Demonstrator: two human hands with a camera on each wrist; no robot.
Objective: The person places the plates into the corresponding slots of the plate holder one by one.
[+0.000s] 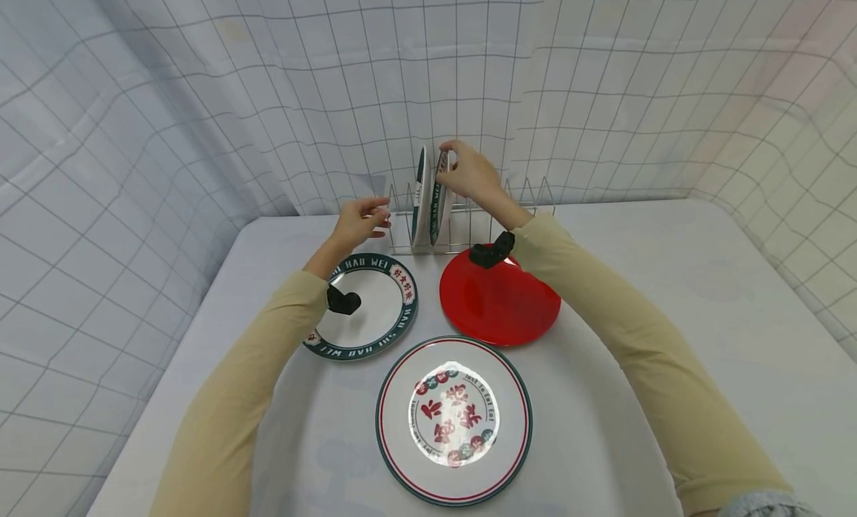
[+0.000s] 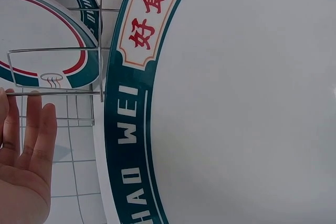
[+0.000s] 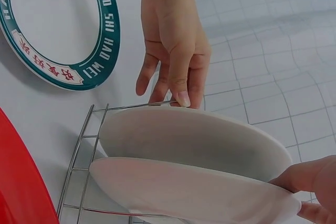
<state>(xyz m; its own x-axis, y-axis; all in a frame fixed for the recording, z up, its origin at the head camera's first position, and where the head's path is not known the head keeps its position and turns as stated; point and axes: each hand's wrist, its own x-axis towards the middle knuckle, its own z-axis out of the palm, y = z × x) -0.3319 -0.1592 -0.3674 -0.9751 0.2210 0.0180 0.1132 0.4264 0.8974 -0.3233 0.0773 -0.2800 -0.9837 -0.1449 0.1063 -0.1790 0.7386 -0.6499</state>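
Observation:
A wire dish rack (image 1: 478, 230) stands at the back of the table with two plates upright in it. My right hand (image 1: 469, 173) pinches the top edge of the right-hand plate (image 1: 437, 204), which has a dark green lettered rim. The other racked plate (image 1: 420, 197) stands just to its left; in the right wrist view their pale undersides lean close together. At the rack's left end, my left hand (image 1: 361, 221) grips the end wire between thumb and fingers, as the right wrist view shows (image 3: 173, 51).
On the table lie a green-rimmed lettered plate (image 1: 364, 309) under my left forearm, a red plate (image 1: 498, 301) under my right wrist, and a white plate with red motifs (image 1: 454, 420) nearest me. White gridded cloth (image 1: 321, 93) hangs behind the rack and along both sides.

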